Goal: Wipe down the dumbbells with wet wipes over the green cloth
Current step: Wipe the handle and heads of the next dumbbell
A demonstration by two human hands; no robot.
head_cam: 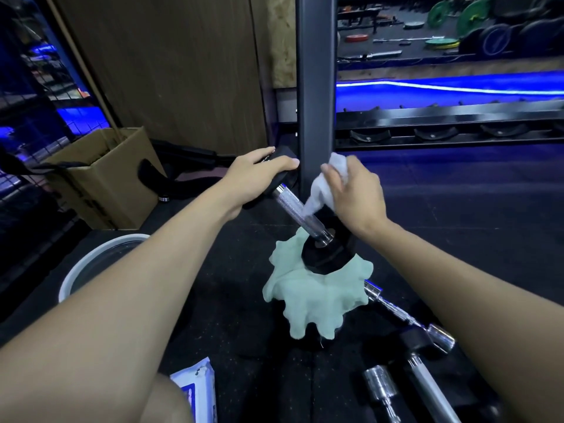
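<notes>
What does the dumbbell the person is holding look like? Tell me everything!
The dumbbell has two black ends that look like rubber and a shiny silver metal handle with a rough, crisscross grip. It stands tilted, its lower end resting on the green cloth on the dark floor. The left hand grips the upper end. The right hand holds a white wipe against the handle.
</notes>
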